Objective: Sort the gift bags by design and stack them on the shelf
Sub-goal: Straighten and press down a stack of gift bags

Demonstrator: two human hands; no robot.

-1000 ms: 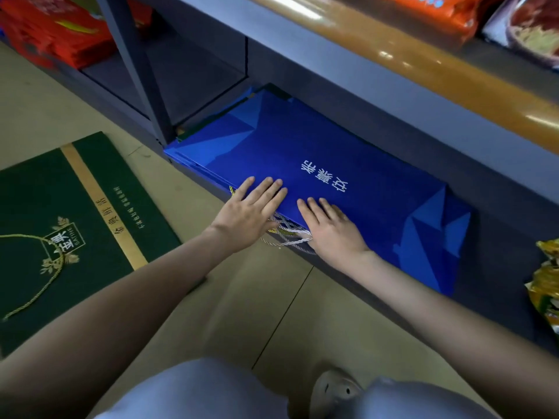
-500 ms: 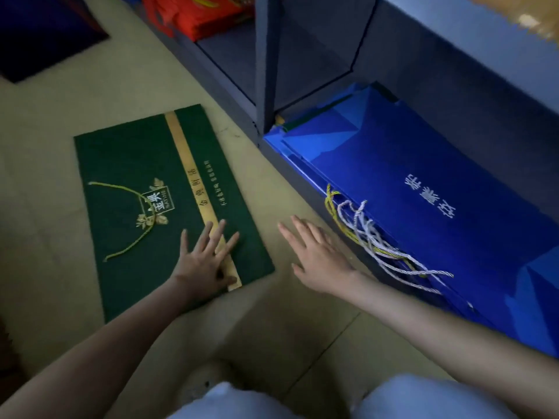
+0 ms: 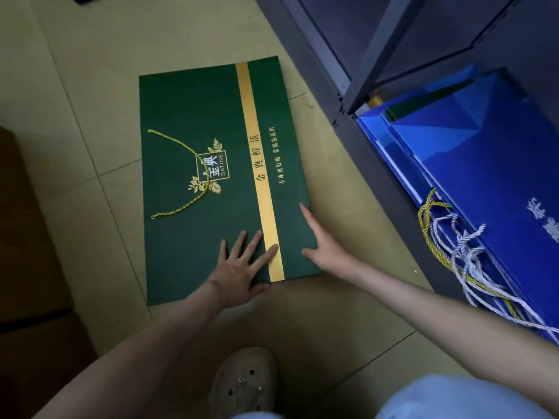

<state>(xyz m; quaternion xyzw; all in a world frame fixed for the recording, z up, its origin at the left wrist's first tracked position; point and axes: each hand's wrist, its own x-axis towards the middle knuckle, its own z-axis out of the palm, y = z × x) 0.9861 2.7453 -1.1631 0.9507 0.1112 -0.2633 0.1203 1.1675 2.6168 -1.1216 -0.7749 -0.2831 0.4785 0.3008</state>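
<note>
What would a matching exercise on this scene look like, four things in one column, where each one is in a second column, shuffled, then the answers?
Column one
1. green gift bag
2. blue gift bags
3. left hand
4. right hand

Column two
A. stacked on the shelf
B. held open at the green bag's right edge
C. lying flat on the floor
D. spread flat on the green bag, forefinger on its gold stripe

Pairs: 1-C, 2-A, 3-D, 4-B
</note>
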